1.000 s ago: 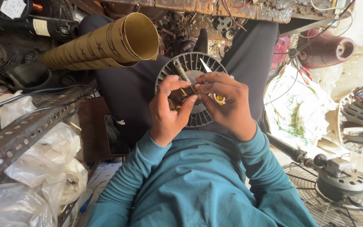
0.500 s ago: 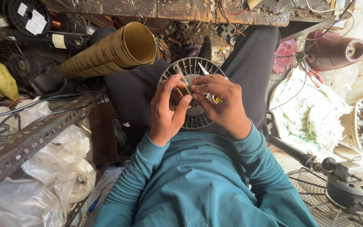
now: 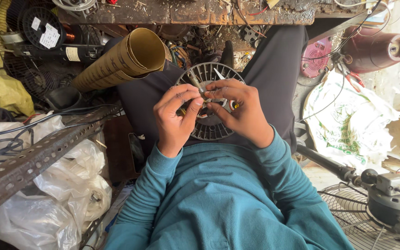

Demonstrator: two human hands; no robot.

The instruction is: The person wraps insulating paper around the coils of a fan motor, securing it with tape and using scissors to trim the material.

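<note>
A round grey slotted fan motor housing [image 3: 209, 74] rests on my lap between my knees. My left hand [image 3: 174, 115] pinches a thin metal tool or wire end [image 3: 195, 81] above its centre. My right hand [image 3: 239, 109] is closed around small parts over the housing, with a yellow-tipped bit [image 3: 235, 106] showing between the fingers. A pointed metal blade [image 3: 219, 73] sticks up beside my right fingers. The fingertips of both hands meet over the hub. What lies under the hands is hidden.
A rolled yellow-brown sheet [image 3: 121, 62] leans at my left knee. A perforated steel angle bar [image 3: 38, 155] and plastic bags [image 3: 47, 194] are at left. A fan motor on a wire grille [image 3: 394, 203] is at lower right. A cluttered wooden bench edge [image 3: 186, 14] runs above.
The view has shifted slightly. My hands stay together over the housing, with the fingers working in small movements at its centre.
</note>
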